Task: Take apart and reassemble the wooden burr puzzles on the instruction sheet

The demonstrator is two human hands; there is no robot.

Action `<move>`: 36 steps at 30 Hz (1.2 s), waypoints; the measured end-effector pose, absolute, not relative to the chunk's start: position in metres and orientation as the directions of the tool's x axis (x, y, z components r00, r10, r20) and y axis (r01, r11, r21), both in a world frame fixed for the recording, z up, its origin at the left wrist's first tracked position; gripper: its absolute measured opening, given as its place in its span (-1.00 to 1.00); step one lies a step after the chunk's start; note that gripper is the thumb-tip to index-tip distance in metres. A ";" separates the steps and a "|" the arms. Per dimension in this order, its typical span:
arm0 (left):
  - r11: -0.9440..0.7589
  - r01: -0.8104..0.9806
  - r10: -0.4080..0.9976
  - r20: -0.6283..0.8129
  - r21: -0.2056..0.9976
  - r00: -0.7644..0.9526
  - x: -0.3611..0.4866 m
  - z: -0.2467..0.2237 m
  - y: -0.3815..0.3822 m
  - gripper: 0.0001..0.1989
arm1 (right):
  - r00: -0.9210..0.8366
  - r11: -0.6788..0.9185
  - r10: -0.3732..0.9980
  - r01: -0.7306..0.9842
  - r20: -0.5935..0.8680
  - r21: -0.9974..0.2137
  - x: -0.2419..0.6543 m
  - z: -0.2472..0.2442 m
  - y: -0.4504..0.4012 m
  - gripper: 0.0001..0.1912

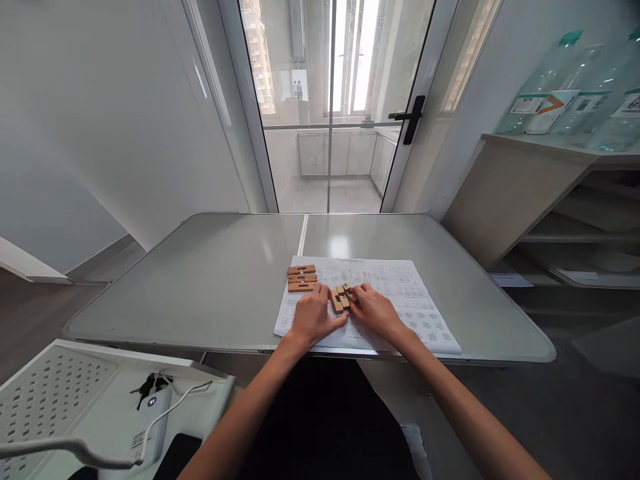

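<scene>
Plainly, the light wooden pieces sit between both hands on a printed sheet, close to the near edge of the pale table. The right hand has its bent fingers closed on the right end of that cluster, covering part of it; the left hand touches the left end, its thumb stretched along the near side, though whether it grips or only steadies I cannot tell. Just beyond the left hand lie the reddish wooden pieces, in a small stack of rows over the sheet's left edge, apart from the light ones and close enough to crowd the left fingers. Both hands and wrists hide some of the sheet's small printed diagrams. Below the table's left side, a white basket holds a white device with a cable, a dark bunch that looks like keys and a dark flat object. Past the far edge stands a glass door with a black handle; to the right, clear bottles stand on a shelf unit, well apart from the hands
</scene>
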State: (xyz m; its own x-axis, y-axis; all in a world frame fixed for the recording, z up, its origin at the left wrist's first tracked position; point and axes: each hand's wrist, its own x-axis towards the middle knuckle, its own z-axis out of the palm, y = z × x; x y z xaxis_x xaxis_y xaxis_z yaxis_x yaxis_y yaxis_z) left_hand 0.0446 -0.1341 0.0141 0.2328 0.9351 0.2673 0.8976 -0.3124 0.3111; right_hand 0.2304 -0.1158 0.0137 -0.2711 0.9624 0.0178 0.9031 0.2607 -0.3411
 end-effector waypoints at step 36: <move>0.108 0.917 0.961 0.196 0.384 -0.196 -0.012 0.027 -0.146 -0.45 | -0.257 0.316 0.939 0.389 0.227 -0.865 0.269 -0.015 -0.136 -0.69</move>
